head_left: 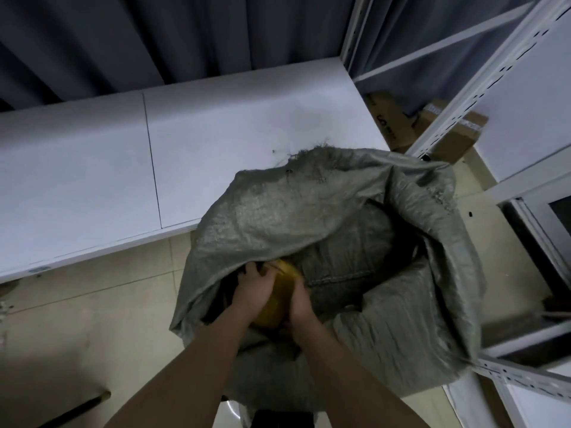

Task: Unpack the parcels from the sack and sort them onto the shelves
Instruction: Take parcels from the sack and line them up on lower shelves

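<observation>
1. Sack (309, 217) of grey woven plastic stands open on the tiled floor (92, 319), near the middle of the view, its far rim leaning against the near edge of the white shelf board (216, 134).
2. 1 yellow parcel (279, 299) sits in the sack's mouth on the near-left side, partly covered by the folded rim.
3. Left hand (251, 291) is closed on the parcel's left side and right hand (299, 304) is closed on its right side, so both clamp the same parcel between them.
4. Inside the sack, to the right of the hands, only grey folds and dark hollows show; how many parcels remain cannot be told.
5. White shelf board, far and left of the sack, carries nothing in view.
6. Metal rack (463, 97) stands on the right; 2 brown cardboard boxes (401, 122) lie low behind its post, at the far right.
7. Judged from this, the work looks early: 1 parcel is gripped but not yet lifted clear, and placing it on a shelf is left to do.
</observation>
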The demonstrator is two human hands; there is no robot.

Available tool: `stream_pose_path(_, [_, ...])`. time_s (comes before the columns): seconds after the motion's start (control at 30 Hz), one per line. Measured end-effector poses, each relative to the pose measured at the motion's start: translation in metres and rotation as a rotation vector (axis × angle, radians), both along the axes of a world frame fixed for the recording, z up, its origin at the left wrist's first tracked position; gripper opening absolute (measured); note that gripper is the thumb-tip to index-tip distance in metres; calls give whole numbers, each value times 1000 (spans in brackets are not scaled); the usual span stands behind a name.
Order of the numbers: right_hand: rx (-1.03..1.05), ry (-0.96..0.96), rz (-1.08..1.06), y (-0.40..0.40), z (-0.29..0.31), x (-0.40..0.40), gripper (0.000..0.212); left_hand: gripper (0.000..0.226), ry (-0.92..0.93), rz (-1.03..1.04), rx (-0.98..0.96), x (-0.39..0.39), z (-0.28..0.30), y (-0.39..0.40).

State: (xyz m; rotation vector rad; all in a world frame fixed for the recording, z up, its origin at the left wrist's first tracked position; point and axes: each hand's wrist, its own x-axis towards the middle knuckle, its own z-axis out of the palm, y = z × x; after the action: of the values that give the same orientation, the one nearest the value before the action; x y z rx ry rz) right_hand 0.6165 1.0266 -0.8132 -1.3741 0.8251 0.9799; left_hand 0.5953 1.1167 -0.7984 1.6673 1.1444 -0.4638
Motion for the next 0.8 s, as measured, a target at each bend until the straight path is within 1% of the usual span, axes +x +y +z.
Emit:
stream_pose_path(0.07, [-40,-12,-116,-14,22,-3,62,53,-69,-15,-12,-2,24,-12])
stream_pose_path(0.13, [-54,-46,-163,-27,49,-5,56,48,-124,-26,-14,-3,51,-23])
stream_pose_path(0.23, [-84,-118,-202,-40,91,-4,56,55,-184,-29,5,-5,92,-35])
stream_pose_path(0.33, [-146,-212,-122,-52,134,2,58,63,-156,-29,2,-5,135,-44])
stream_pose_path(0.5, [-159,-389,-11,-74,211,2,47,59,-235,-18,-26,-12,213,-65])
stream_pose_path(0.6, [-73,-504,21,-86,255,-1,42,52,-375,70,-199,-20,258,-74])
stream_pose_path(0.67, [0,-574,36,-91,280,-1,42,47,-412,136,-270,-20,285,-73])
stream_pose_path(0.8, [57,-813,155,-98,329,-2,48,56,-441,205,-328,-21,337,-64])
